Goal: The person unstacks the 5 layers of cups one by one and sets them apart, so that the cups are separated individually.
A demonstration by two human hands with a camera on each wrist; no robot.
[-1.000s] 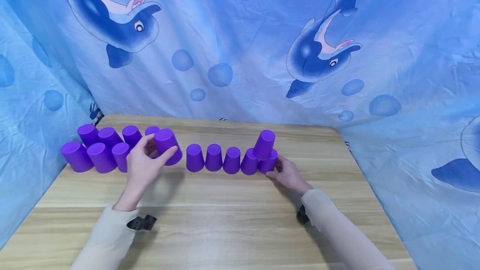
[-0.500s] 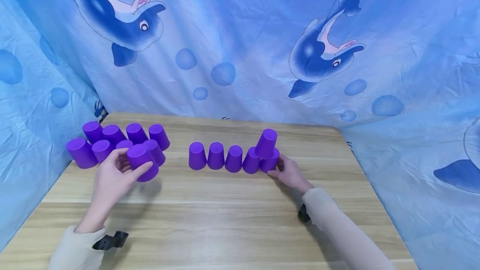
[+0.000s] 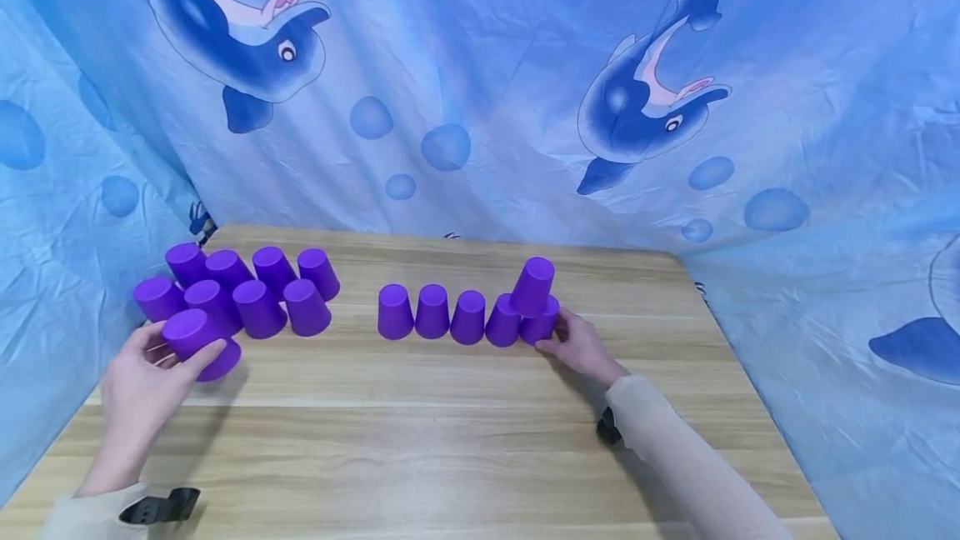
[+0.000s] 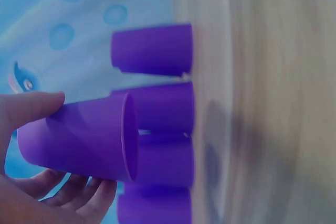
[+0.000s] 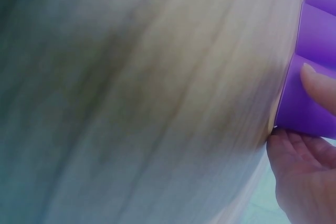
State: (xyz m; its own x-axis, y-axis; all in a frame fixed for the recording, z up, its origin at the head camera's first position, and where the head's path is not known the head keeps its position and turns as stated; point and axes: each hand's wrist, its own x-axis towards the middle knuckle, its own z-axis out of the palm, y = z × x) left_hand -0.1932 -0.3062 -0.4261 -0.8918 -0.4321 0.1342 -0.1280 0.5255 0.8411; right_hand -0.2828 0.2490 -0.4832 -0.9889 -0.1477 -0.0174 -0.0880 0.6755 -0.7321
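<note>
My left hand grips an upside-down purple cup, thumb on the near side, in front of the left cluster of cups. In the left wrist view this held cup hangs apart from the tabletop, its rim facing the wood. At the right end of a row, my right hand holds the last purple cup between thumb and fingers; that cup stands rim down on the table in the right wrist view. Another upside-down cup straddles the two rightmost cups of the row.
Several more upside-down cups stand in two rows at the table's left. To the right, the single row continues leftward from my right hand with a cup at its end. Behind the wooden table hangs a blue dolphin-print curtain.
My left hand has carried its cup leftward and nearer to me, from beside the row's left end to the front of the left cluster. The right hand keeps its place.
</note>
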